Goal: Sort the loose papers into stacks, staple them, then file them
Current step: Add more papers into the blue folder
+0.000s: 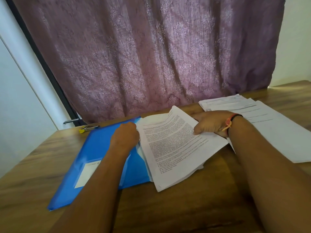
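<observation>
Left hand [125,136]: your fingers [133,130] are curled at the mouth of the blue folder [94,157], seemingly to keep it open. Whether they pinch the cover or the sheets cannot be told.
Right hand [212,123]: you grip the right edge of the paper stack [173,148], thumb on top, to steer it.
Paper stack: tilted, left edge apparently tucked into the folder, the rest on the tabletop [185,207].
Step judged: filing.
Loose papers [269,125]: spread just beyond your right wrist, not yet filed.
Stapler [88,128]: by the folder's far corner.
</observation>
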A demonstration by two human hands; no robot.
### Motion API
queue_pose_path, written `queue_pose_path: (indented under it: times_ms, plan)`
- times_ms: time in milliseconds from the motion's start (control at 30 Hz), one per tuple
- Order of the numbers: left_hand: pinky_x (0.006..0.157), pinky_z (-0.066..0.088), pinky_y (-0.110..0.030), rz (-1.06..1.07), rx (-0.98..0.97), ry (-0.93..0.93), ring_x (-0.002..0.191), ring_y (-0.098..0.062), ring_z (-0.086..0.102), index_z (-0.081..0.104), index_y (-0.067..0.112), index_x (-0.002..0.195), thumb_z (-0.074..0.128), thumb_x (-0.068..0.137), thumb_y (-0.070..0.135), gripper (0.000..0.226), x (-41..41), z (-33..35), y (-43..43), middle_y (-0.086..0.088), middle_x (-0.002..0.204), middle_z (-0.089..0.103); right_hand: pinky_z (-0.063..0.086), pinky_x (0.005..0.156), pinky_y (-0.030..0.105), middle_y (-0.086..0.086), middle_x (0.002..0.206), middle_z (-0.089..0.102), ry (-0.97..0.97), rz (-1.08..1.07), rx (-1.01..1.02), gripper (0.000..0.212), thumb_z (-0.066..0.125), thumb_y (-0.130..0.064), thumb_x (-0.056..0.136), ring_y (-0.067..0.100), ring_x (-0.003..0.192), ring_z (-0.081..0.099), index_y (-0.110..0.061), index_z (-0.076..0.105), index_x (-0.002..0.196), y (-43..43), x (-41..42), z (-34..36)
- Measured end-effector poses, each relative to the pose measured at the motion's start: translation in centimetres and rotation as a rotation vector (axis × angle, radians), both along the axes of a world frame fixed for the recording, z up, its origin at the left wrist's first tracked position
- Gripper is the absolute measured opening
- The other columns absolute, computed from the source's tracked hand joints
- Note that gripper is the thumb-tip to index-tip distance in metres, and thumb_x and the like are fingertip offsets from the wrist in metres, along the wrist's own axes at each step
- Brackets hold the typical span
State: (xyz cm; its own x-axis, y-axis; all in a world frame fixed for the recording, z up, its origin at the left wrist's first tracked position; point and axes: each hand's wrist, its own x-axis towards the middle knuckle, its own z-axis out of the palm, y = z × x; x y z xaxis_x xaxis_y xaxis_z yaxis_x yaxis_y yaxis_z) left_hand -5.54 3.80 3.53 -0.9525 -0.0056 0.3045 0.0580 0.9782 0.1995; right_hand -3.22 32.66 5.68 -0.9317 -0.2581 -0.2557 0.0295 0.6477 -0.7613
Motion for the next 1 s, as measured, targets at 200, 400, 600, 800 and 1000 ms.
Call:
queue_pose_path:
  times_ms: [200, 400, 600, 800, 1000]
  plan:
    - [0.077, 0.054, -0.035, -0.007, -0.034, -0.045, 0.08, -0.022, 0.061, 0.062, 0.014, 0.092, 0.048, 0.102, 0.018, 0.018, 0.1, 0.0, 0.6, -0.005, 0.09, 0.064, 0.05, 0.097, 0.041, 0.006, 0.098, 0.068, 0.062, -0.109, 0.02, 0.013, 0.07, -0.008, 0.086, 0.024, 0.095, 0.061, -0.021, 0.066, 0.087, -0.4, -0.8, -0.7]
    - [0.07, 0.046, -0.034, 0.01, -0.078, -0.083, 0.078, -0.022, 0.057, 0.056, 0.016, 0.083, 0.047, 0.101, 0.014, 0.02, 0.3, 0.0, 1.3, -0.002, 0.084, 0.058, 0.051, 0.1, 0.043, -0.001, 0.122, 0.069, 0.124, -0.205, 0.007, 0.046, 0.075, -0.026, 0.073, 0.024, 0.107, 0.064, -0.018, 0.071, 0.118, -0.4, -1.0, -1.1]
    - [0.071, 0.046, -0.034, 0.0, -0.114, -0.081, 0.079, -0.021, 0.056, 0.054, 0.018, 0.09, 0.046, 0.102, 0.017, 0.015, 0.3, -0.1, 1.6, -0.002, 0.087, 0.057, 0.048, 0.103, 0.045, 0.005, 0.123, 0.067, 0.182, -0.26, -0.028, 0.041, 0.071, -0.021, 0.082, 0.027, 0.11, 0.061, -0.009, 0.067, 0.121, -2.0, -0.5, -1.2]
    - [0.073, 0.051, -0.034, 0.001, -0.126, -0.072, 0.08, -0.022, 0.058, 0.062, 0.015, 0.096, 0.047, 0.102, 0.016, 0.015, 0.4, 0.1, 1.4, -0.003, 0.091, 0.06, 0.058, 0.084, 0.036, -0.002, 0.115, 0.071, 0.108, -0.203, -0.127, 0.036, 0.07, -0.012, 0.082, 0.021, 0.097, 0.069, -0.014, 0.07, 0.117, -2.2, -0.2, -0.9]
    - [0.072, 0.049, -0.036, -0.016, -0.151, -0.078, 0.092, -0.029, 0.065, 0.065, 0.009, 0.106, 0.045, 0.101, 0.009, 0.021, 1.0, 0.4, 1.9, -0.011, 0.106, 0.068, 0.057, 0.092, 0.048, 0.0, 0.11, 0.074, 0.137, -0.154, -0.139, 0.046, 0.072, -0.021, 0.064, 0.026, 0.099, 0.07, -0.016, 0.073, 0.111, -3.2, -0.2, -1.2]
